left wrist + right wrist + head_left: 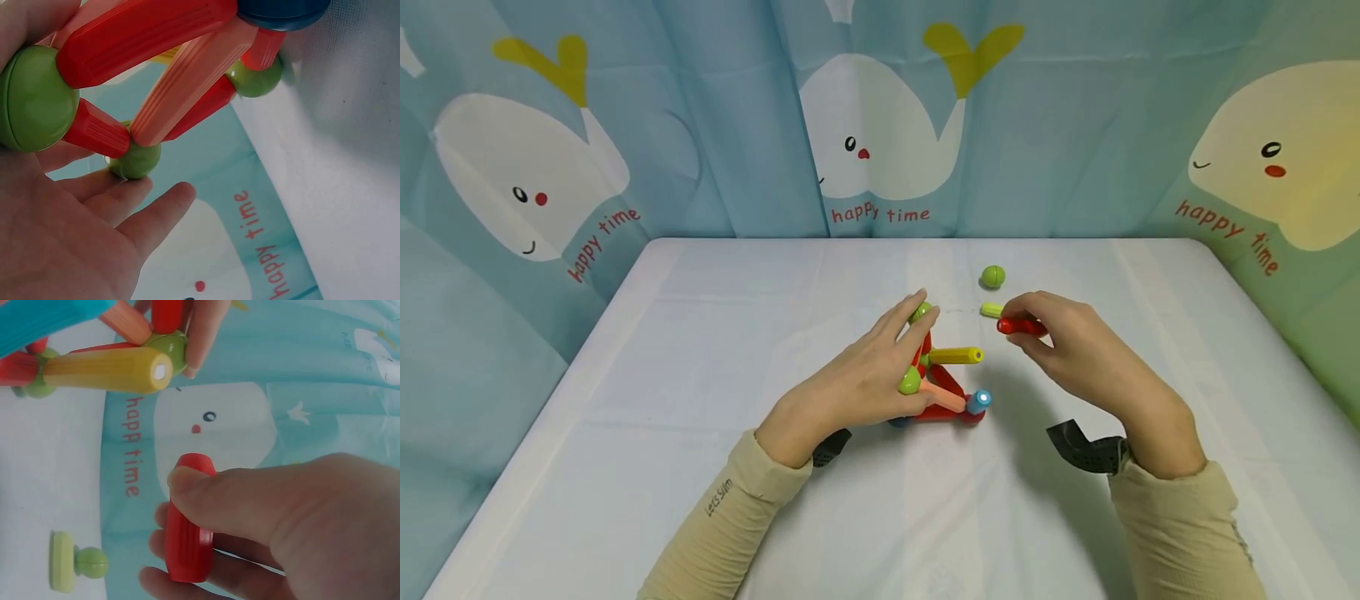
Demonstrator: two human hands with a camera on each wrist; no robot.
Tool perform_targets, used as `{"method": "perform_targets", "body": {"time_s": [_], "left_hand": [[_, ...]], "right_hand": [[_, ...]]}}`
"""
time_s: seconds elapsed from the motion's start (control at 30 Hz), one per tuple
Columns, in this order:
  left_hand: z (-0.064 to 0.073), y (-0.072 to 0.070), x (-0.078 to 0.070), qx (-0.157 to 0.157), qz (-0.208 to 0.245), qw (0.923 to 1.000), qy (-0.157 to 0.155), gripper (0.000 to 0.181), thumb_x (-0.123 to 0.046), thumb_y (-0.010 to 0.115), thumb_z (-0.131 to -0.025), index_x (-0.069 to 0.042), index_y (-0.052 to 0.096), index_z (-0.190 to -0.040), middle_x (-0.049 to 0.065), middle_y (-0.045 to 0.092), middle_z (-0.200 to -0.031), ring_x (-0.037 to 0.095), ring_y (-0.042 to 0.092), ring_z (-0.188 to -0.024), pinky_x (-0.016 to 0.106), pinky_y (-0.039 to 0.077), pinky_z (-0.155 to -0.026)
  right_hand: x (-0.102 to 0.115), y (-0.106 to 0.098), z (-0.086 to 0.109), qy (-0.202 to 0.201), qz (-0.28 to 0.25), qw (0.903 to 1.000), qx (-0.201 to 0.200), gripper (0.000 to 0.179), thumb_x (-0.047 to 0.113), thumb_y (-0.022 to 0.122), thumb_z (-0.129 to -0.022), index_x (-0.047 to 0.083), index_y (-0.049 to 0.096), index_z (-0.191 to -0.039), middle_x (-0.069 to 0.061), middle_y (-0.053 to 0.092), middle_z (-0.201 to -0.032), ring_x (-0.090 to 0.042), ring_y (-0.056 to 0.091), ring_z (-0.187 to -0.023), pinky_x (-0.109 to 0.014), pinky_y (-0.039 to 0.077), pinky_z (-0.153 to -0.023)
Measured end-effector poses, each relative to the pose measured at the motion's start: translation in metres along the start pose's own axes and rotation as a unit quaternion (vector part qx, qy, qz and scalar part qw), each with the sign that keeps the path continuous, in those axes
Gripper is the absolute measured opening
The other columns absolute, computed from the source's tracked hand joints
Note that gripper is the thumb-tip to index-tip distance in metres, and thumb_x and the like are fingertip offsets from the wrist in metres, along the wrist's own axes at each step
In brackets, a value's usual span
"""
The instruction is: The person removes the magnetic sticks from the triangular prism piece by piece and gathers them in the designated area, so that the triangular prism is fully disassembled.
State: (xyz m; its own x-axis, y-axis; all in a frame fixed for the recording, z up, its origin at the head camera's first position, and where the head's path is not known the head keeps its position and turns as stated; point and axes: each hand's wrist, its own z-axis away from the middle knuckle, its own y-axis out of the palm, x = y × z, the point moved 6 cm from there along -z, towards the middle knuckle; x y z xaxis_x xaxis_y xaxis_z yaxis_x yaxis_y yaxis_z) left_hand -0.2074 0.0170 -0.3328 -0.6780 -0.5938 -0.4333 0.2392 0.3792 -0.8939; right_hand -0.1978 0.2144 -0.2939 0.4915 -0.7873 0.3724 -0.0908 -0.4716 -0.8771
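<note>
My left hand (pixel 857 375) holds a toy frame of magnetic sticks and balls at its left side. Green balls (pixel 37 103) and red sticks (pixel 150 37) join there, with the fingertips against a lower green ball (pixel 136 161) in the left wrist view. A yellow stick (pixel 957 356) juts rightward from the frame, and a blue stick (pixel 979 402) points up at its near right corner. To the right of the frame, my right hand (pixel 1078 342) pinches a separate red stick (pixel 191 544) between thumb and fingers, above the table.
Beyond the right hand, a loose green ball (pixel 993 277) lies on the white table (pixel 715 350). Closer in is a light green stick (pixel 991 310), partly covered by that hand. A blue curtain (pixel 737 125) with whale prints hangs behind the table and at its sides.
</note>
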Motion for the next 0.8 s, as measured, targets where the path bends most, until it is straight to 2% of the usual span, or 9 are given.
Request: {"method": "perform_targets", "body": {"time_s": [0.1, 0.27, 0.4, 0.53, 0.67, 0.8], "left_hand": [[0.0, 0.0, 0.0, -0.001, -0.001, 1.0, 0.0, 0.087, -0.028, 0.069, -0.089, -0.009, 0.02, -0.159, 0.005, 0.005, -0.168, 0.021, 0.013, -0.155, 0.037, 0.035, -0.117], [0.0, 0.001, 0.0, -0.005, -0.004, 0.9999, 0.008, 0.088, -0.033, 0.07, -0.09, -0.008, 0.021, -0.158, 0.007, 0.007, -0.167, 0.021, 0.014, -0.155, 0.036, 0.035, -0.118], [0.0, 0.001, 0.0, -0.003, -0.006, 0.9999, 0.008, 0.089, -0.034, 0.07, -0.089, -0.008, 0.02, -0.159, 0.006, 0.006, -0.168, 0.02, 0.013, -0.155, 0.036, 0.034, -0.118], [0.0, 0.001, 0.001, 0.003, -0.002, 1.0, -0.001, 0.089, -0.029, 0.07, -0.088, -0.009, 0.019, -0.159, 0.005, 0.004, -0.168, 0.02, 0.012, -0.155, 0.036, 0.034, -0.118], [0.0, 0.0, 0.001, 0.0, -0.003, 1.0, 0.001, 0.089, -0.026, 0.07, -0.088, -0.009, 0.019, -0.159, 0.005, 0.005, -0.168, 0.02, 0.013, -0.155, 0.036, 0.035, -0.117], [0.0, 0.0, 0.0, -0.004, -0.009, 0.9999, 0.007, 0.089, -0.028, 0.07, -0.088, -0.008, 0.02, -0.159, 0.006, 0.006, -0.168, 0.021, 0.013, -0.155, 0.036, 0.035, -0.117]], "right_hand": [[-0.003, 0.0, -0.001, -0.014, 0.005, 0.9995, -0.028, 0.025, -0.008, 0.071, -0.084, 0.005, 0.067, -0.104, -0.002, 0.069, -0.098, -0.015, 0.066, -0.088, -0.033, 0.054, -0.078], [-0.011, -0.004, -0.001, -0.022, 0.01, 0.9941, -0.106, 0.029, -0.013, 0.07, -0.081, 0.002, 0.068, -0.106, -0.008, 0.065, -0.102, -0.02, 0.063, -0.087, -0.013, 0.045, -0.077], [-0.019, -0.004, -0.002, -0.01, 0.007, 0.9893, -0.146, 0.029, -0.014, 0.069, -0.083, 0.001, 0.069, -0.108, -0.011, 0.063, -0.104, -0.022, 0.061, -0.088, -0.008, 0.039, -0.075], [-0.029, 0.002, -0.004, -0.001, -0.001, 0.9892, -0.146, 0.027, -0.013, 0.068, -0.084, 0.0, 0.07, -0.107, -0.01, 0.064, -0.101, -0.021, 0.06, -0.086, -0.009, 0.039, -0.072], [-0.037, 0.011, -0.006, 0.015, -0.004, 0.9918, -0.127, 0.026, -0.012, 0.068, -0.084, 0.0, 0.07, -0.108, -0.01, 0.064, -0.1, -0.021, 0.058, -0.085, -0.01, 0.039, -0.07], [-0.045, 0.021, -0.01, 0.039, 0.006, 0.9946, -0.096, 0.025, -0.01, 0.068, -0.085, -0.001, 0.069, -0.108, -0.012, 0.063, -0.1, -0.024, 0.058, -0.086, -0.026, 0.049, -0.073]]}}
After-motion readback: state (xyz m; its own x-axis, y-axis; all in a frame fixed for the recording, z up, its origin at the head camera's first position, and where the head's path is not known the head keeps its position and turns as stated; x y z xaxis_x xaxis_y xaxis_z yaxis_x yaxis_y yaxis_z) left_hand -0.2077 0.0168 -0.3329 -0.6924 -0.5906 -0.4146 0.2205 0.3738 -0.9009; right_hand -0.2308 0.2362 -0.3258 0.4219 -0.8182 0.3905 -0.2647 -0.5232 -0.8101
